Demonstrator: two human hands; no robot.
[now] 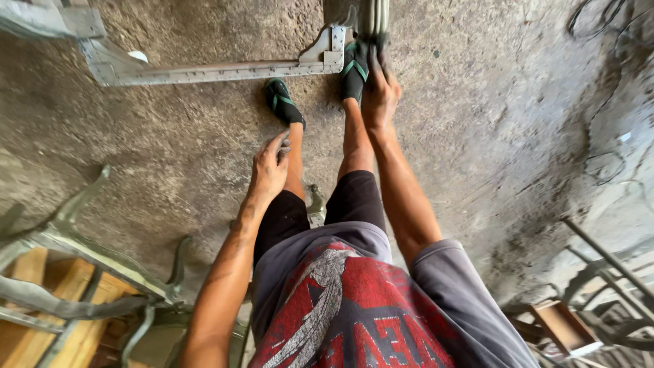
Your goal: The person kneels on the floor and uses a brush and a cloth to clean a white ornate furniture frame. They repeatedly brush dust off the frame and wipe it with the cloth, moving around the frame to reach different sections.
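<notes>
My right hand (379, 92) grips metal bars (372, 17) over rough concrete floor (490, 116); my left hand (270, 167) hangs loosely curled, holding nothing.

**Soft daylight, wide-angle warp**

The scene is evenly lit by diffuse daylight, brightest on the concrete floor (170, 150) at centre and left. The right side falls dimmer, and the top right corner darkens. Shadows are faint and soft-edged; a small one sits under the sandals (283, 102). There is no harsh glare, only a pale sheen on the metal frame (204, 70). Edges bend and stretch from the wide lens. The near shirt (354, 307) and corner clutter look slightly soft.
</notes>
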